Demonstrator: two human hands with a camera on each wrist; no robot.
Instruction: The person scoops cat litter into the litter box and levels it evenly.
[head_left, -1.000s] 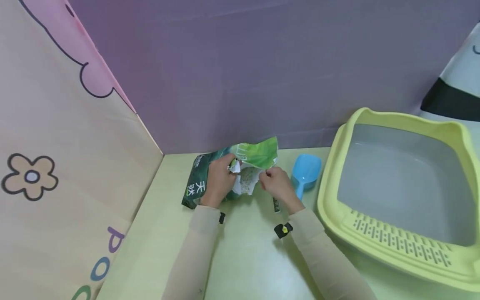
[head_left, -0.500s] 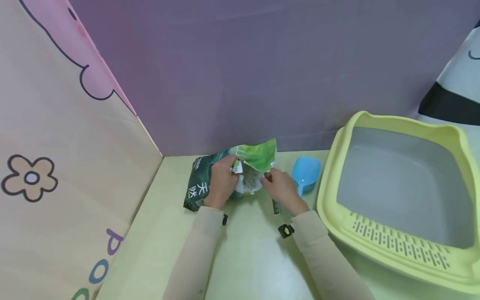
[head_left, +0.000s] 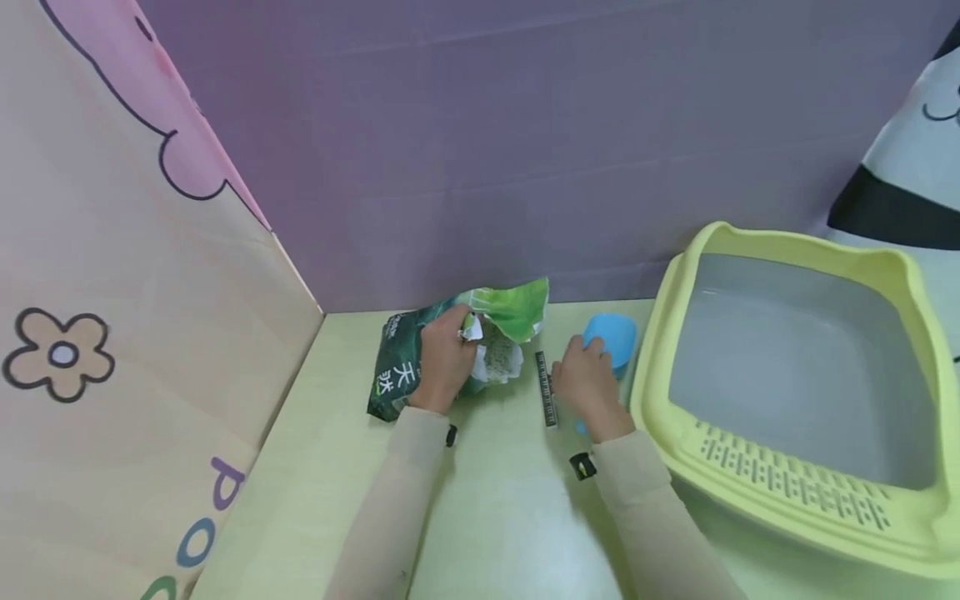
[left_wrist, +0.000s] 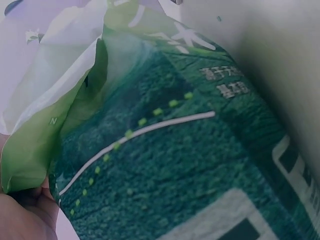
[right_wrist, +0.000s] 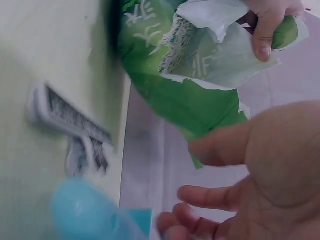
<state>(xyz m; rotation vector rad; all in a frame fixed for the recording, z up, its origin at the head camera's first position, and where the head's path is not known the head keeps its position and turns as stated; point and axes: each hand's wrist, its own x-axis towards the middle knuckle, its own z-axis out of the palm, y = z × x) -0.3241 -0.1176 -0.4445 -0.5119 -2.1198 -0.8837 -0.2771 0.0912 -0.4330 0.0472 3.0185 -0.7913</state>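
Observation:
A dark and light green litter bag point(head_left: 397, 358) lies by the back wall, torn open at its right end, with pale grains showing inside. My left hand point(head_left: 444, 357) grips the torn edge of the bag; in the right wrist view its thumb presses on the crumpled flap point(right_wrist: 215, 20). My right hand point(head_left: 588, 383) is off the bag and over the handle of the blue scoop point(head_left: 613, 335). In the right wrist view its fingers point(right_wrist: 210, 197) are spread and hold nothing, with the scoop handle point(right_wrist: 82, 205) below them.
A yellow litter tray point(head_left: 652, 400) with a grey inside stands at the right, close to the scoop. A narrow black-and-white strip point(head_left: 546, 390) lies between bag and right hand. Purple cloth point(head_left: 480, 167) hangs behind the table point(head_left: 495, 500).
My right hand has let go of the bag's torn edge and moved right, over the scoop. My left hand keeps its grip on the bag.

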